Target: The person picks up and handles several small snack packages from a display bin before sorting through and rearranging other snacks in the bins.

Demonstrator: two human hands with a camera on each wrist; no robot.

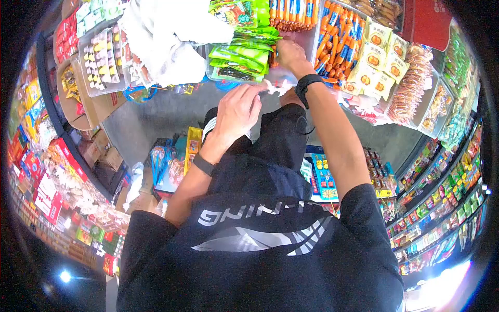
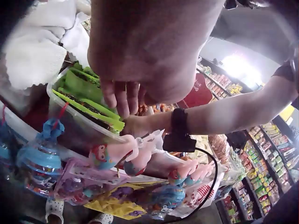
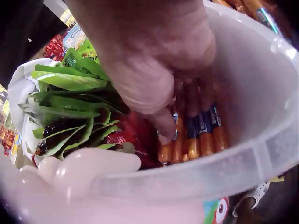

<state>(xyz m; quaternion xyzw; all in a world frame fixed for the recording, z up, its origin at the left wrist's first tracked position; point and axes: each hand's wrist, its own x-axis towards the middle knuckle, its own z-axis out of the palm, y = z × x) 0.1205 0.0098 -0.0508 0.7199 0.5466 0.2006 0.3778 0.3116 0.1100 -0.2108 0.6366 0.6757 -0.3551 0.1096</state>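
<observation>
My right hand (image 1: 292,54) reaches down inside a clear plastic bin (image 3: 254,161). Its thumb and fingers grip a small row of orange-wrapped sausages (image 3: 205,140) with blue labels, standing along the bin's front wall. Beside them, green snack packets (image 1: 241,57) lie stacked on the left. My left hand (image 1: 238,112) hovers at the bin's front edge, holding nothing, its fingers loosely bent towards the packets in the left wrist view. Close to its fingertips, pink figure toys (image 2: 140,151) hang along the front of the bin.
More sausages (image 1: 338,47) fill the neighbouring bin on the right, followed by pale yellow packets (image 1: 377,60). White cloth (image 1: 166,41) covers bins on the left. Blue toy bags (image 2: 39,158) hang below the bin's front. Stocked shelves (image 1: 447,203) line the right side.
</observation>
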